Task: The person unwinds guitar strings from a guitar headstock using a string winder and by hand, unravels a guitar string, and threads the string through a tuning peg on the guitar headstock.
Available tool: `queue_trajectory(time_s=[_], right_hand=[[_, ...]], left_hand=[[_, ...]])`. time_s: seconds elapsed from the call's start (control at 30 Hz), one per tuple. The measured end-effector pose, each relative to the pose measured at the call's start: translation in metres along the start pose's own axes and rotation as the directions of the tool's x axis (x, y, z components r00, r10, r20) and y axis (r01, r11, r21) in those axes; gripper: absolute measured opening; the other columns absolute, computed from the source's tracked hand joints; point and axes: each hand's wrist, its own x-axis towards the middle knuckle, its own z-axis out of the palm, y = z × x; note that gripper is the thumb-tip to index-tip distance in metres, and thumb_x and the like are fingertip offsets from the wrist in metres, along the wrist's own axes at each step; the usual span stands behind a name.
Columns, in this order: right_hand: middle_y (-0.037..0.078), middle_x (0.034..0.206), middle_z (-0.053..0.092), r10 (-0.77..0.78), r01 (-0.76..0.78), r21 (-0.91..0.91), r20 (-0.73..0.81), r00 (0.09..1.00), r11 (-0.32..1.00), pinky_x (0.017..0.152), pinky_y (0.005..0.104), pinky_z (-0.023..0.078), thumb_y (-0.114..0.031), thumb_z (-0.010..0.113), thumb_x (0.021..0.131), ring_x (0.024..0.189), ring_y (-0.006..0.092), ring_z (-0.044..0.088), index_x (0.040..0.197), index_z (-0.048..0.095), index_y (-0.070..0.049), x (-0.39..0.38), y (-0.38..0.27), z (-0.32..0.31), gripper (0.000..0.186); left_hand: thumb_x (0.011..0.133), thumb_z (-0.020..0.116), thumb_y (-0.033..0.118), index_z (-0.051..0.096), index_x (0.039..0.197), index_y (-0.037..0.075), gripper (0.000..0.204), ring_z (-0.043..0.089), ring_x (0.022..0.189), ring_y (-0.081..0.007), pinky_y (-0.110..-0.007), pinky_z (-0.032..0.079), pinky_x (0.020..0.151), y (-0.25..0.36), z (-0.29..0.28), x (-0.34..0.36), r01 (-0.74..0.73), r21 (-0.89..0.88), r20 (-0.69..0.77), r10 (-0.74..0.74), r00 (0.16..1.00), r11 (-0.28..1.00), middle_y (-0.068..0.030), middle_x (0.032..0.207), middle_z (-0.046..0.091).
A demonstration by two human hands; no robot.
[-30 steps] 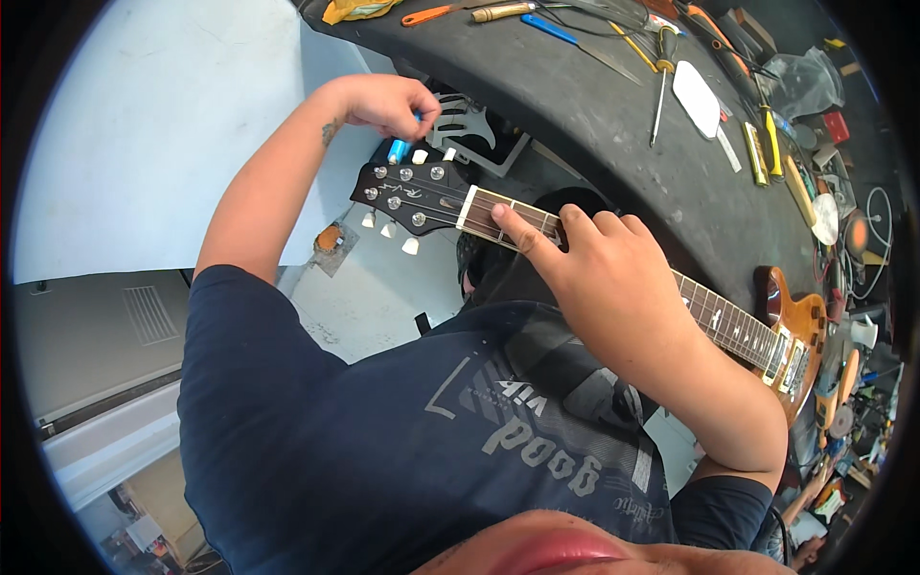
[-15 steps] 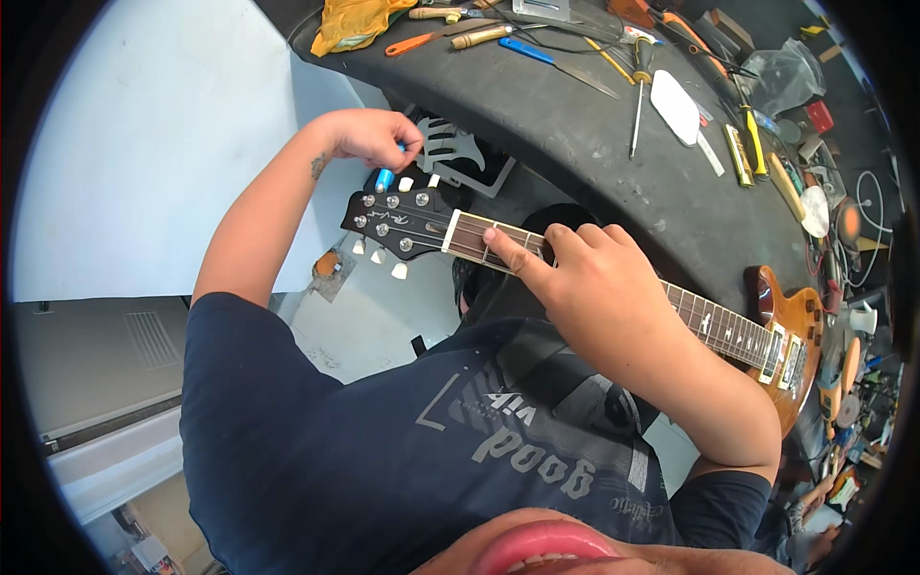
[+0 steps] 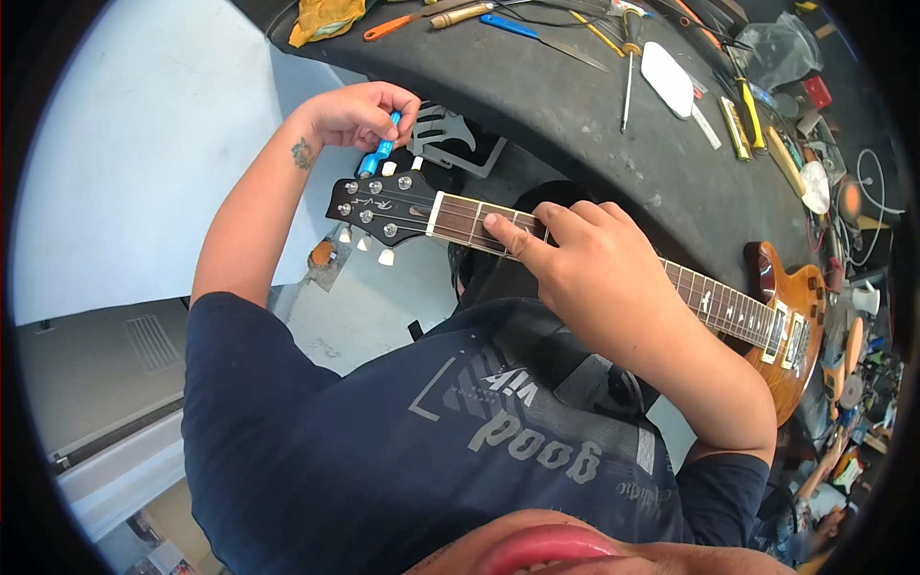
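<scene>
An electric guitar with an amber body (image 3: 793, 292) lies across in front of me, its dark headstock (image 3: 369, 206) at the left. My left hand (image 3: 364, 113) is closed round the bent handle of a blue string winder (image 3: 377, 158). The winder's head sits at a tuning peg on the headstock's far side, beside the pale peg buttons (image 3: 388, 169). My right hand (image 3: 604, 264) grips the neck near the nut, with the thumb lying on the strings over the fretboard (image 3: 455, 218). Its other fingers curl over the far edge, their tips hidden.
A dark workbench (image 3: 594, 125) curves behind the guitar. On it lie a blue-handled file (image 3: 541, 41), a screwdriver (image 3: 629, 72), a white plate (image 3: 668, 81) and a yellow cloth (image 3: 324, 19). More tools and cables crowd the right side. A pale panel (image 3: 144, 144) stands at the left.
My left hand has turned with the winder, and more of its blue handle shows. The headstock sits slightly further left and up in view. My right hand keeps its hold on the neck.
</scene>
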Motion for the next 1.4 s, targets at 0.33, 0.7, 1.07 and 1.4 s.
queue_trajectory(time_s=[0.33, 0.7, 1.07, 1.4], right_hand=[[0.010, 0.090, 0.070, 0.033, -0.033, 0.034, 0.014, 0.999, 0.999, 0.075, 0.0394, 0.051, -0.019, 0.064, 0.092, 0.091, 0.0281, 0.070, 0.129, 0.069, -0.010, -0.006, 0.013, 0.011, 0.039], [0.010, 0.087, 0.074, 0.099, -0.100, -0.101, -0.008, 0.995, 0.990, 0.075, 0.0409, 0.053, -0.021, 0.065, 0.092, 0.089, 0.0302, 0.073, 0.115, 0.073, -0.010, 0.009, 0.044, 0.003, 0.026], [0.008, 0.090, 0.075, 0.155, -0.164, -0.062, -0.125, 0.980, 0.985, 0.077, 0.0434, 0.053, -0.020, 0.066, 0.090, 0.092, 0.0314, 0.073, 0.100, 0.074, -0.012, 0.012, 0.069, 0.031, 0.015], [0.011, 0.077, 0.071, 0.107, 0.112, 0.426, -0.457, 0.883, 0.898, 0.065, 0.0380, 0.053, -0.014, 0.070, 0.088, 0.071, 0.0259, 0.071, 0.087, 0.069, -0.004, -0.085, 0.032, -0.110, 0.010]], left_hand=[[0.085, 0.064, 0.012, 0.056, 0.094, 0.009, 0.012, 0.042, 0.058, -0.0001, -0.017, 0.032, 0.044, 0.000, -0.014, -0.019, -0.170, 0.122, -0.376, 0.204, 0.904, 0.978, 0.0015, 0.082, 0.055], [0.097, 0.066, 0.010, 0.052, 0.107, 0.003, 0.018, 0.047, 0.066, -0.0021, -0.015, 0.039, 0.054, 0.020, -0.003, -0.095, -0.549, 0.195, -0.510, 0.562, 0.651, 0.813, -0.0072, 0.100, 0.053], [0.087, 0.079, 0.028, 0.055, 0.099, 0.003, 0.037, 0.052, 0.068, -0.0122, -0.023, 0.039, 0.057, -0.008, 0.075, -0.059, -0.593, 0.091, -0.227, 0.597, 0.770, 0.800, -0.0095, 0.088, 0.057], [0.086, 0.077, 0.015, 0.059, 0.070, 0.000, 0.028, 0.052, 0.060, -0.0153, -0.032, 0.040, 0.056, 0.022, 0.181, 0.032, -0.274, 0.327, 0.525, 0.067, 0.848, 0.904, -0.0087, 0.065, 0.060]])
